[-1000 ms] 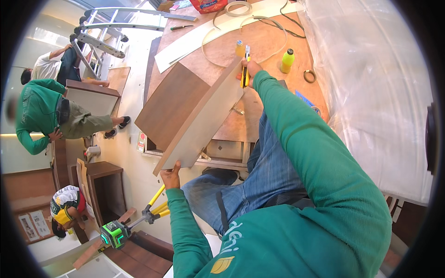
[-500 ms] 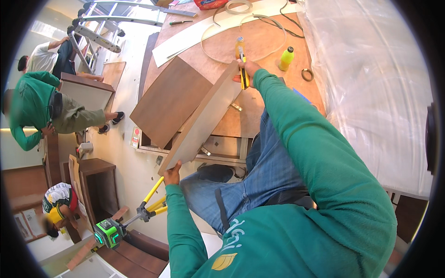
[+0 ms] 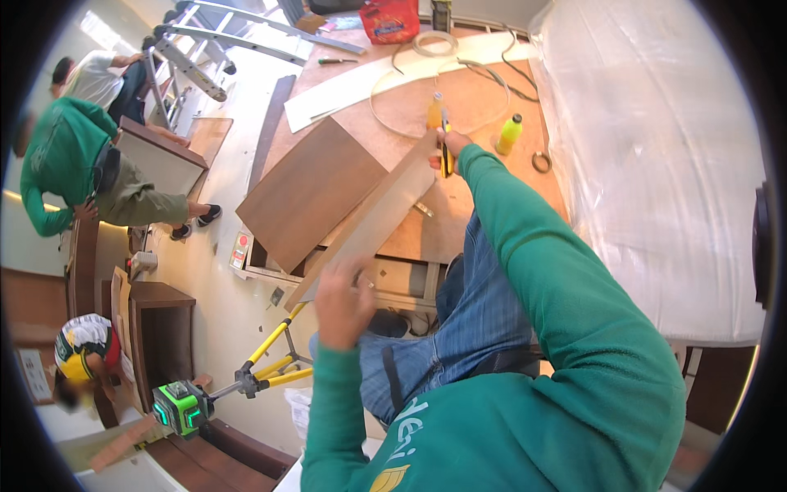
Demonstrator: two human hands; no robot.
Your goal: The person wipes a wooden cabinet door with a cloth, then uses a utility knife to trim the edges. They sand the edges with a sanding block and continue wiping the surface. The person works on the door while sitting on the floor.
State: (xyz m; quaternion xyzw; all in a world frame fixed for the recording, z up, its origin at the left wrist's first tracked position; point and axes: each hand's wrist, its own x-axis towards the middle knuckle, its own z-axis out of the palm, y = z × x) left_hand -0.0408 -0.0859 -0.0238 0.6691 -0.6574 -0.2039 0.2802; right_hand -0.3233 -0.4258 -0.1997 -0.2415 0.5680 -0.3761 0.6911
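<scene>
A long cabinet door panel (image 3: 369, 215) slants across my front, brown on its edge and pale on its face, with a metal hinge (image 3: 423, 210) on it. At its far end my right hand (image 3: 457, 146) grips a yellow-and-black utility knife (image 3: 447, 157) and stays against the panel. My left hand (image 3: 343, 302) is raised over the panel's near end, apparently apart from it; motion smears its fingers. A wider brown board (image 3: 311, 193) lies on the worktable (image 3: 492, 215) beside the panel.
Bottles with orange (image 3: 434, 111) and yellow-green liquid (image 3: 508, 134), a tape roll (image 3: 541, 161) and white strips (image 3: 328, 98) lie beyond. A green laser level (image 3: 182, 407) on a yellow tripod (image 3: 266, 344) stands left. Several people and a ladder (image 3: 188, 70) are farther left. Plastic sheeting (image 3: 648, 180) covers the right.
My left hand has let go of the panel's near end and risen toward me. My right hand stays at the far end with the knife. The whole view has shifted slightly.
</scene>
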